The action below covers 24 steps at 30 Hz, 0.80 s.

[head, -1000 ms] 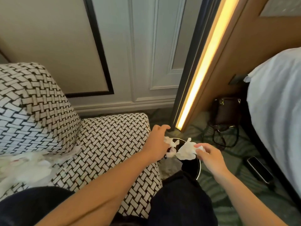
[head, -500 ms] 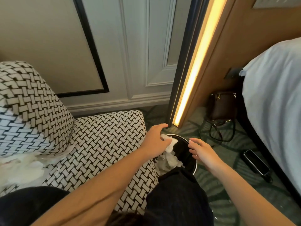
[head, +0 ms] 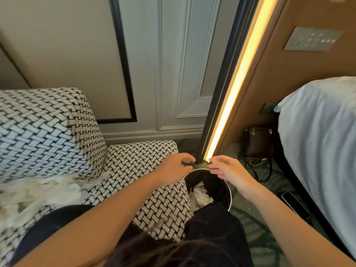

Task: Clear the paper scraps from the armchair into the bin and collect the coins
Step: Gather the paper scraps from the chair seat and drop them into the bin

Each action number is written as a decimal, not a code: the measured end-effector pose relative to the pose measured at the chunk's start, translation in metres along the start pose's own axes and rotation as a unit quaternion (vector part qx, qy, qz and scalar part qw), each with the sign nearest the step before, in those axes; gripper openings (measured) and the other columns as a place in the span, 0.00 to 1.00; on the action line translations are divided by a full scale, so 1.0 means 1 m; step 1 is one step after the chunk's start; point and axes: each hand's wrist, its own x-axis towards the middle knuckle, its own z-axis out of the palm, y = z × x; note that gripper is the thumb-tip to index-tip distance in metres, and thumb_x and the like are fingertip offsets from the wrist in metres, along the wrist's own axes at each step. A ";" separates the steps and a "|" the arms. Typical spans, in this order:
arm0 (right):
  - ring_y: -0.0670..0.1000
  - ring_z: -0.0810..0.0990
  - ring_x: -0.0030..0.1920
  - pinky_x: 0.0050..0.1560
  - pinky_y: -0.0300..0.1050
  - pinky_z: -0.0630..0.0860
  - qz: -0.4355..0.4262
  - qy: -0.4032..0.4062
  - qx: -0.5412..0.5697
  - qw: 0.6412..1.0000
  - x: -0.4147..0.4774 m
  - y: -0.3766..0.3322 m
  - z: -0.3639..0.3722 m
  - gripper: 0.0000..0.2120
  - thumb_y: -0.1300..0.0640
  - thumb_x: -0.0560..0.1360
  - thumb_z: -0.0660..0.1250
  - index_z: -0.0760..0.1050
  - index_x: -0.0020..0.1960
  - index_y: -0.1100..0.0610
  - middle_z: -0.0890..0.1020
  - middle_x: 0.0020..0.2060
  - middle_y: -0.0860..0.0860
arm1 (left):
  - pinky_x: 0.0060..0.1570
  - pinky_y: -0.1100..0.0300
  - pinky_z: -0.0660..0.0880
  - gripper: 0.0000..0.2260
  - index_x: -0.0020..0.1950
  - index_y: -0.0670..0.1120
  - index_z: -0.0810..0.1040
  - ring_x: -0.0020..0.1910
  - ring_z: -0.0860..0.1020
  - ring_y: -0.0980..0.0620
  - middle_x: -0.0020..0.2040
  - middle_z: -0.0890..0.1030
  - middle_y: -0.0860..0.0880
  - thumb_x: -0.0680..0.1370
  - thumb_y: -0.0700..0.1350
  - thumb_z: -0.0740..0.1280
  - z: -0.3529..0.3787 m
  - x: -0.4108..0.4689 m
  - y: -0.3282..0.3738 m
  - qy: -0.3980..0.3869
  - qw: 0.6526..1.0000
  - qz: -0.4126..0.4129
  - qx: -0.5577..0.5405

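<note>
Since half a second ago your left hand (head: 174, 168) has let go of the white scrap it was holding over the bin, and both hands have lifted clear with nothing in them. A second ago each hand still had a crumpled piece.

Your left hand now hovers at the near-left edge of the round black waste bin with a pale rim (head: 221, 189). Its fingers are loosely curled and its thumb is apart, and it grips nothing. Your right hand (head: 229, 172) hangs over the far right of the rim, palm down and fingers relaxed and slightly spread, also holding nothing. The fingertips of the two hands are near each other but apart.

The dropped white paper scraps (head: 200, 195) lie crumpled inside the bin against its left wall. The bin stands on the green patterned carpet (head: 256, 224), just beside the right arm of the black-and-white basket-weave armchair (head: 134, 160). Your left forearm crosses over that arm.

A larger heap of white paper scraps on the seat (head: 38, 191) remains at the left of the view, against the foot of the chair back. Your dark-trousered knee (head: 212, 228) covers the near side of the bin.

Beyond the bin, a glowing amber light strip (head: 237, 83) runs up the wall edge. A dark brown handbag (head: 258, 141) sits on the floor by it. A black phone (head: 292, 203) lies on the carpet beside the white-sheeted bed (head: 317, 141).
</note>
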 end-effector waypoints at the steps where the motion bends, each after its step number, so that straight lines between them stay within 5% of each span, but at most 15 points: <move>1: 0.45 0.80 0.50 0.53 0.38 0.73 -0.011 -0.005 -0.006 1.000 -0.004 -0.007 0.003 0.09 0.55 0.79 0.62 0.76 0.57 0.52 0.81 0.51 0.49 | 0.55 0.63 0.71 0.15 0.66 0.50 0.73 0.61 0.73 0.55 0.65 0.74 0.51 0.79 0.42 0.62 -0.005 -0.005 0.000 0.004 1.000 -0.001 0.006; 9: 0.41 0.80 0.50 0.61 0.45 0.72 -0.134 -0.091 -0.072 0.984 -0.046 -0.088 0.089 0.06 0.54 0.76 0.65 0.78 0.52 0.47 0.80 0.54 0.45 | 0.50 0.71 0.67 0.13 0.64 0.51 0.75 0.54 0.74 0.60 0.61 0.77 0.55 0.80 0.45 0.61 -0.083 -0.093 -0.023 0.085 0.994 0.027 0.064; 16: 0.38 0.81 0.48 0.56 0.39 0.73 -0.238 -0.167 -0.151 0.945 -0.077 -0.142 0.181 0.08 0.52 0.77 0.63 0.77 0.55 0.46 0.82 0.49 0.41 | 0.46 0.74 0.67 0.12 0.62 0.52 0.77 0.55 0.75 0.59 0.58 0.79 0.56 0.79 0.46 0.63 -0.144 -0.178 -0.082 0.181 0.983 -0.014 0.032; 20: 0.36 0.80 0.47 0.53 0.36 0.72 -0.268 -0.202 -0.139 0.932 -0.090 -0.153 0.228 0.07 0.53 0.77 0.64 0.76 0.52 0.43 0.81 0.48 0.39 | 0.55 0.62 0.73 0.12 0.62 0.50 0.76 0.55 0.76 0.56 0.58 0.79 0.55 0.79 0.45 0.62 -0.168 -0.218 -0.115 0.220 0.973 -0.055 0.028; 24: 0.39 0.81 0.46 0.49 0.34 0.74 -0.275 -0.247 -0.127 0.920 -0.102 -0.156 0.291 0.06 0.55 0.77 0.64 0.78 0.52 0.48 0.82 0.48 0.43 | 0.54 0.61 0.74 0.12 0.62 0.49 0.76 0.54 0.77 0.57 0.57 0.79 0.55 0.79 0.45 0.62 -0.187 -0.261 -0.154 0.264 0.958 -0.113 0.010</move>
